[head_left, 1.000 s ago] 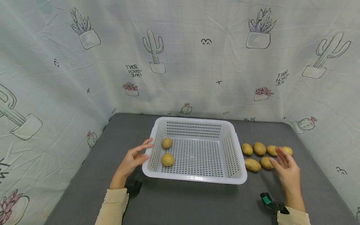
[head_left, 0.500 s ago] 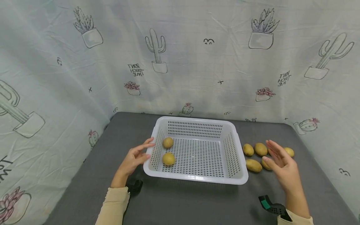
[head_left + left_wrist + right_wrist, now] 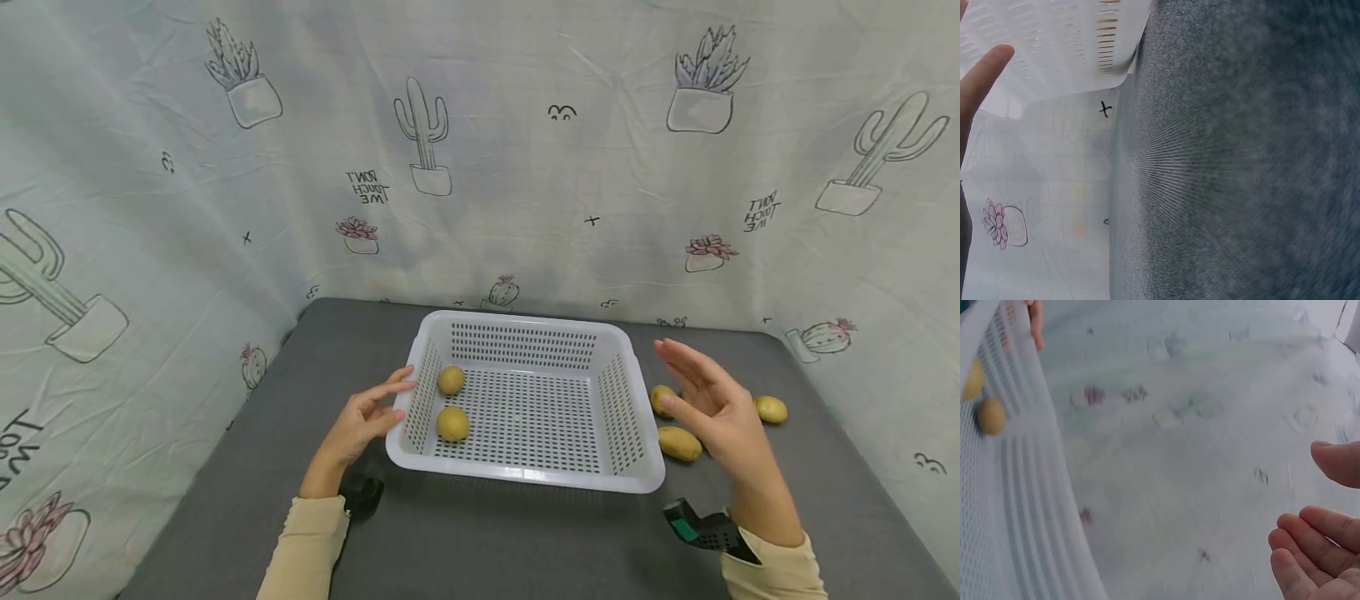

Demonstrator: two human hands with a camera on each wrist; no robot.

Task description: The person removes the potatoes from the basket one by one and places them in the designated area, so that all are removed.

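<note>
A white perforated plastic basket [image 3: 525, 477] sits in the middle of the grey table, also seen in both wrist views. Two potatoes, one farther back [image 3: 451, 380] and one nearer [image 3: 452, 423], lie inside along its left side. My left hand [image 3: 360, 425] rests on the basket's left rim with fingers extended; a finger [image 3: 988, 75] lies against the basket wall in the left wrist view. Beyond the right rim, my right hand [image 3: 716, 408] hovers over loose potatoes, hiding some of them. Its thumb [image 3: 1338, 464] stands apart from its bent fingers, with nothing visible between.
Right of the basket, one potato [image 3: 679, 443] lies near the front, another [image 3: 662, 401] behind it, and one [image 3: 770, 409] farther right. A cactus-print curtain [image 3: 480, 167] hangs around the back and sides of the table [image 3: 480, 542].
My right hand has moved left over the loose potatoes, towards the basket's right rim. The left hand stays at the left rim. Both potatoes in the basket lie as before.
</note>
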